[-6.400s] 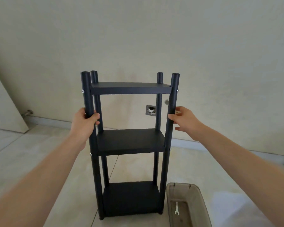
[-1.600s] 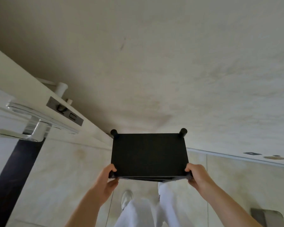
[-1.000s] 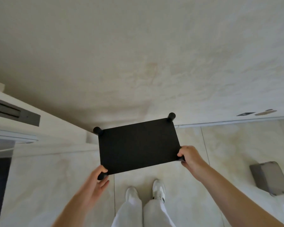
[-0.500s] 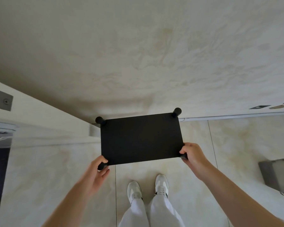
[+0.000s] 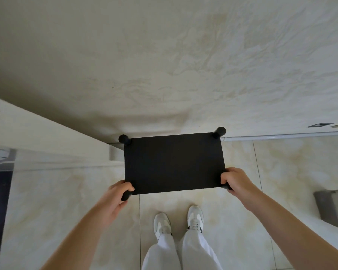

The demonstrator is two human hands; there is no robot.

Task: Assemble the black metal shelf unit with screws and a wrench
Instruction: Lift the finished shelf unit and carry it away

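Note:
I look straight down on the black metal shelf unit (image 5: 174, 162), which stands upright against the cream wall. Only its top board and the round tops of the two far posts show; the lower shelves are hidden beneath. My left hand (image 5: 117, 195) grips the near left post at the board's corner. My right hand (image 5: 234, 182) grips the near right post at the opposite corner. No wrench or screws are visible.
A grey plastic bin (image 5: 334, 207) sits on the tiled floor at the right edge. A white door (image 5: 37, 137) stands open at the left, close to the shelf's far left post. My feet in white shoes (image 5: 178, 221) stand just behind the shelf.
The shelf unit has turned slightly and now sits squarer to the wall. Both hands kept their hold on the near posts.

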